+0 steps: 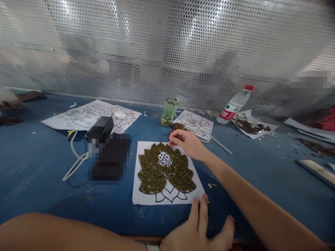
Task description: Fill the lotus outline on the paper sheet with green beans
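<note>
A sheet of white paper (146, 200) lies flat before me, printed with a lotus outline. Green beans, likely mung beans (153, 183), cover most of its petals; the seed pod in the centre and several bottom petals are bare paper. My right hand (190, 143) is over the sheet's upper right edge, thumb and fingertips pinched together; whatever they hold is too small to make out. Along the near edge, my left hand (195, 228) has its fingers spread, two fingertips at the sheet's lower right corner. Just beyond my right hand is a pile of reddish-brown beans (180, 127).
Behind the sheet stand a greenish cup (170, 111) and a tilted red-capped bottle (234, 106). More printed sheets (125, 125), a black box (101, 127) and a white cable (75, 164) lie left. At right are a seed-covered paper (250, 123) and scattered seeds. A perforated metal panel (146, 48) closes the back.
</note>
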A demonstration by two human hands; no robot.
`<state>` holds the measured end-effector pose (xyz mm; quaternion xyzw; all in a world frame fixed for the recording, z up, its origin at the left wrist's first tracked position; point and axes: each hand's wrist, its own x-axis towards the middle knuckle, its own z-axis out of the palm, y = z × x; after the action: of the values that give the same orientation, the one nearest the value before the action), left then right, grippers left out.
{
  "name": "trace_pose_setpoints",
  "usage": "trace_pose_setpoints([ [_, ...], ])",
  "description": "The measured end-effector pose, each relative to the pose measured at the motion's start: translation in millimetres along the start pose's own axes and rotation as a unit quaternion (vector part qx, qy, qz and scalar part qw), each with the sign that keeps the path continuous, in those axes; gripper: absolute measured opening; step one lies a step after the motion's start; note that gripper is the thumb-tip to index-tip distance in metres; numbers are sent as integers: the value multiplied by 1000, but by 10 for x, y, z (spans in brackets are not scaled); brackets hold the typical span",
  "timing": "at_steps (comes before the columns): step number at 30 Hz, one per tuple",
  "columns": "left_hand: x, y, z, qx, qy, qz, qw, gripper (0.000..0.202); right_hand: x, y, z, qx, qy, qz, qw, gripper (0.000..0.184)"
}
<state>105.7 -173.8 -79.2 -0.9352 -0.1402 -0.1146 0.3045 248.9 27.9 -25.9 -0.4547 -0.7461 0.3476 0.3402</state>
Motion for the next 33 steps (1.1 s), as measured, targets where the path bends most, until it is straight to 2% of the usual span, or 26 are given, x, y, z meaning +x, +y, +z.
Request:
trace_pose_setpoints([
  [3, -33, -55, -15, 30, 62, -14, 998, 50, 65, 128, 2, 34, 16, 6, 999, 23],
  [5, -43, -72, -27, 39, 80, -23, 996, 51, 110, 198, -35, 42, 33, 7, 999, 25],
  [9, -11, -60, -52, 16, 10, 10, 1000, 54, 149, 236, -112, 48, 55, 9, 997, 24],
  [11, 2, -53, -50, 7, -7, 24, 1000, 55, 121, 203, -133, 61, 50, 11, 997, 23],
  [16, -27, -73, -15, -5, 67, 16, 998, 50, -18, 121, -152, 112, -13, 37, 993, 24],
  [18, -45, -94, -20, -4, 75, 12, 997, 49, -34, 142, -156, 122, -20, 46, 991, 26],
  [21, -52, -140, -65, 19, 49, 14, 999, 51, 15, 225, -163, 121, -4, 49, 991, 30],
  [26, -7, -225, -176, 39, -12, 61, 997, 57, 118, 278, -167, 105, 29, 24, 994, 34],
  [29, 25, -251, -207, 34, -35, 79, 996, 57, 98, 195, -137, 100, 6, 12, 995, 32],
  [33, 30, -241, -191, 21, -37, 82, 996, 55, 68, 92, -70, 86, -43, 3, 995, 28],
])
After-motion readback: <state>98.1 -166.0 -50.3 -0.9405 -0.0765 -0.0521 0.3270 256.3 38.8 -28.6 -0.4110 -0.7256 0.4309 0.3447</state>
